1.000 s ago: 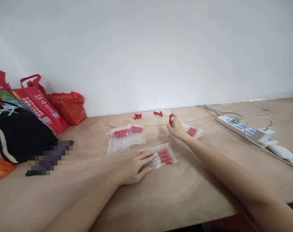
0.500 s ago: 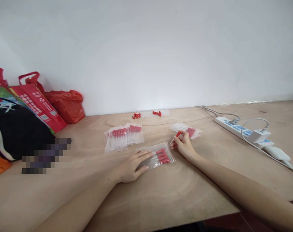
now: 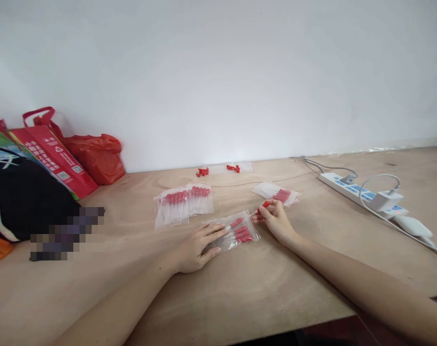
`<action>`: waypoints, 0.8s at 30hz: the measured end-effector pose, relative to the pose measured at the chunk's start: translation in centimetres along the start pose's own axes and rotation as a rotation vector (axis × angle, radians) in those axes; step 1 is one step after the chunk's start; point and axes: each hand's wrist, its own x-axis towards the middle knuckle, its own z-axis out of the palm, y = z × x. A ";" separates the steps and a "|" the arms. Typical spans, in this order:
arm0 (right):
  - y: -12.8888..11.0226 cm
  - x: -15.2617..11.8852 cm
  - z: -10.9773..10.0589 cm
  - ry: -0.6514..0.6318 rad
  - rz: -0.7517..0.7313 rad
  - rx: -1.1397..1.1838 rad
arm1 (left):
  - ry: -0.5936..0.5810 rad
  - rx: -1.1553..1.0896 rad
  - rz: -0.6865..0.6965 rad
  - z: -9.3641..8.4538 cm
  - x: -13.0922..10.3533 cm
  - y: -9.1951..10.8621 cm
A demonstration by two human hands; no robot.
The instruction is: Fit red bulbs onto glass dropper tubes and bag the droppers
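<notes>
My left hand [image 3: 200,247] lies flat, fingers spread, on the left part of a clear zip bag [image 3: 252,230] that holds several red-tipped sticks. Just right of that bag's open-looking edge, my right hand [image 3: 276,221] pinches a red-tipped stick [image 3: 264,205], its thin pale end pointing left toward the bag. Behind my right hand is a stack of bags with red-tipped sticks [image 3: 281,195]. More filled bags [image 3: 177,197] overlap on the table behind my left hand.
Small red pieces [image 3: 203,171] and a clear bag [image 3: 216,169] lie by the wall. A white power strip [image 3: 348,185] with cables is at right. Red carrier bags [image 3: 54,151] and a black bag [image 3: 31,197] stand at left on the wooden table [image 3: 240,298].
My right hand has lowered slightly, and the stick in it now lies flatter and closer to the bag. Inside the bag, the top stick has separated from the others. My left hand stays put.
</notes>
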 end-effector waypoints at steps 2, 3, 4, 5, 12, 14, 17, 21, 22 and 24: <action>0.4 0.0 0.0 -0.046 0.003 -0.063 | 0.008 -0.006 0.009 0.0 0.0 0.0; 0.6 0.1 0.0 -0.078 -0.004 -0.128 | 0.013 -0.006 0.011 0.0 0.0 0.0; 0.9 0.1 -0.1 -0.116 -0.015 -0.209 | 0.017 -0.005 0.012 0.0 0.0 0.0; 1.1 0.2 -0.2 -0.158 -0.032 -0.294 | 0.019 -0.004 0.012 0.0 -0.1 0.0; 1.2 0.7 -0.6 -0.380 -0.277 -0.620 | 0.052 0.002 0.040 0.1 0.0 0.1; 1.1 1.0 -0.4 -0.430 -0.283 -0.615 | 0.056 0.009 0.053 0.1 0.0 0.0; 0.8 1.6 -0.3 -0.446 -0.148 -0.596 | 0.049 0.036 0.063 0.1 0.1 -0.1; -0.4 2.4 -1.4 -0.723 -0.107 -0.484 | 0.037 0.054 0.084 0.1 0.1 0.0; -0.9 2.4 -1.9 -0.773 -0.124 -0.485 | 0.033 0.055 0.103 0.0 0.1 0.1; -1.8 2.4 -2.9 -0.743 -0.194 -0.588 | 0.027 0.061 0.155 0.0 0.2 0.4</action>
